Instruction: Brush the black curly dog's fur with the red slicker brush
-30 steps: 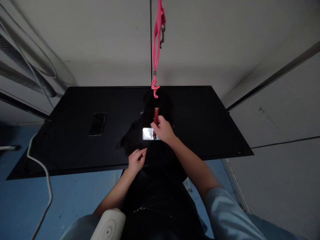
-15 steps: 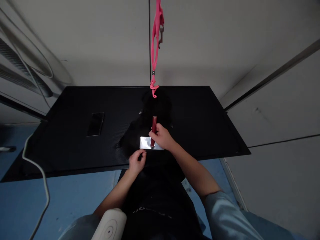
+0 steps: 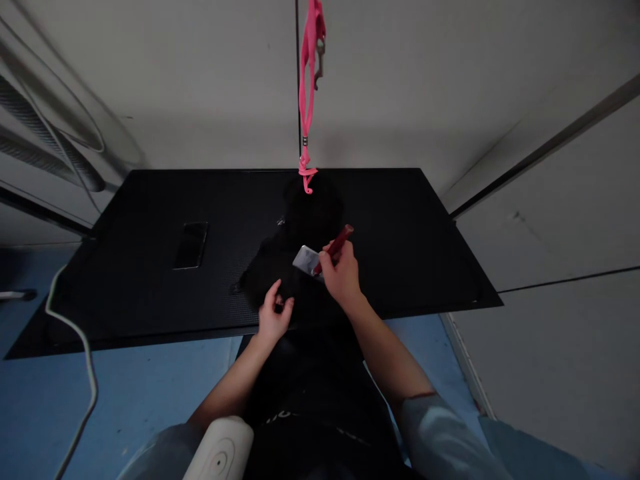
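A black furry animal, apparently a dog, is on the black table; its outline is hard to make out against the dark top. My right hand is closed round the dark red handle of a slicker brush. The brush's pale rectangular head is tilted, its back facing up, over the dog's body. Against the near side of the fur is my left hand, thumb and forefinger apart, with nothing visible between them; its other fingers are partly hidden.
A pink grooming loop with a metal clip hangs above the dog. A phone lies on the table's left part. A white cylindrical device is close to my left arm. A pale cable and grey hoses are at left.
The brush has moved up and to the right with my right hand, and its handle now leans right instead of standing upright. My left hand's fingers have spread and reach slightly further onto the fur.
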A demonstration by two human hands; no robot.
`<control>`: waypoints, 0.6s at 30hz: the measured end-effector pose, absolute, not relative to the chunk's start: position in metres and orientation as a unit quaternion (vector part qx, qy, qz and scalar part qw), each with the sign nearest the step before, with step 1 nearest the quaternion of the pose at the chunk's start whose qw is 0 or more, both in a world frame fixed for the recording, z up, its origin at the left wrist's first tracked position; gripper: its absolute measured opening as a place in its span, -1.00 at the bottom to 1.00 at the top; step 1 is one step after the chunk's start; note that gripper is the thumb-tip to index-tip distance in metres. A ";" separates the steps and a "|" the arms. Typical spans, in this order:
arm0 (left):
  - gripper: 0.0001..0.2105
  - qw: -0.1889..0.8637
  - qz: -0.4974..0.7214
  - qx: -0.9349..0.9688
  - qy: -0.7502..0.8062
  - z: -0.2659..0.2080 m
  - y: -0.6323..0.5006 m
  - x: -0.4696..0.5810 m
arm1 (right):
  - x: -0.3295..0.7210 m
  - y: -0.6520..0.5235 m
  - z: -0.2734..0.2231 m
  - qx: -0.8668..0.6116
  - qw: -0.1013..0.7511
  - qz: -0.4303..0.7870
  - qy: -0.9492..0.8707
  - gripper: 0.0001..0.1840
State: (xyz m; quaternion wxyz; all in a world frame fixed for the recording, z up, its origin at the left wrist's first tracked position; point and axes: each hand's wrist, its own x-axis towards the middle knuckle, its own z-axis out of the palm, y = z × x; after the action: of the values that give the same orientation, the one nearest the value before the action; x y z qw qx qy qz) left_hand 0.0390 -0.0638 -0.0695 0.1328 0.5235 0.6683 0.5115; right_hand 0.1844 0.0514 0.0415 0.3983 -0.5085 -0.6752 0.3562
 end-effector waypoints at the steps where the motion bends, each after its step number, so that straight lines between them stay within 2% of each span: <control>1: -0.51 0.136 0.507 0.526 0.669 -0.069 -0.064 0.039 | 0.184 0.052 0.041 -0.498 0.380 0.377 -0.682 -0.72; 4: -0.50 0.144 0.499 0.524 0.675 -0.066 -0.062 0.039 | 0.184 0.054 0.041 -0.500 0.336 0.390 -0.696 -0.76; 8: -0.49 0.146 0.499 0.526 0.673 -0.064 -0.060 0.042 | 0.182 0.051 0.040 -0.505 0.400 0.357 -0.676 -0.69; 12: -0.47 0.140 0.502 0.516 0.680 -0.065 -0.059 0.043 | 0.181 0.052 0.040 -0.485 0.350 0.403 -0.693 -0.77; 16: -0.45 0.143 0.494 0.522 0.681 -0.066 -0.059 0.044 | 0.183 0.055 0.043 -0.515 0.416 0.340 -0.667 -0.70; 18: -0.44 0.138 0.493 0.520 0.684 -0.066 -0.059 0.044 | 0.182 0.056 0.043 -0.480 0.394 0.382 -0.685 -0.72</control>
State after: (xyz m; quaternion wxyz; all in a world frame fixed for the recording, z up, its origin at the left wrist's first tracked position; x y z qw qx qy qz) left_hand 0.0442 -0.0593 -0.0658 0.1380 0.5197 0.6839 0.4930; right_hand 0.1819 0.0557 0.0428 0.3945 -0.4796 -0.6846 0.3817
